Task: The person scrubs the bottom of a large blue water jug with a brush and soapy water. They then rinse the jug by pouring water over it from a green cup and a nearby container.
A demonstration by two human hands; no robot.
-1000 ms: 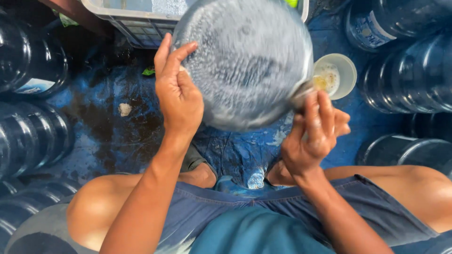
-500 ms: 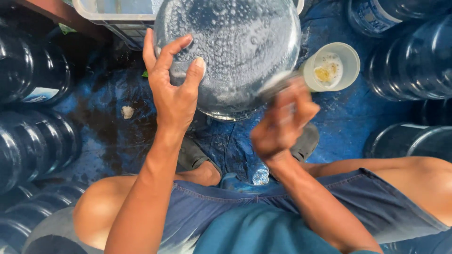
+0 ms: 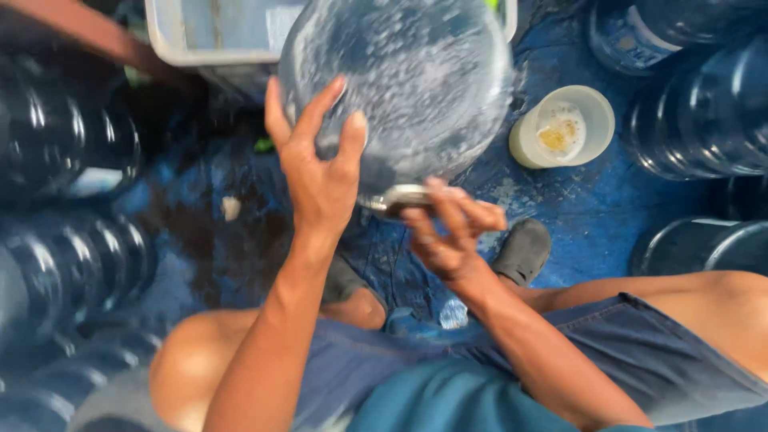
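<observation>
A large clear round water jug [image 3: 408,80], wet and soapy on its surface, fills the upper middle of the head view, seen end-on. My left hand [image 3: 316,168] presses flat against its left side with fingers spread. My right hand [image 3: 448,228] is below the jug, fingers curled around a small dark blurred object [image 3: 400,200] held against the jug's lower edge; what the object is cannot be told.
A small white cup [image 3: 564,124] with yellowish residue stands on the blue tarp [image 3: 608,208] to the right. Several large blue water jugs [image 3: 696,104] crowd the right and left sides [image 3: 72,264]. A pale plastic tub [image 3: 208,36] sits at the top left. My shoe [image 3: 524,250] rests below.
The jug shifted up and left in view. My right hand moved from the jug's right edge down to its lower edge. My left hand stayed pressed on the jug's left side.
</observation>
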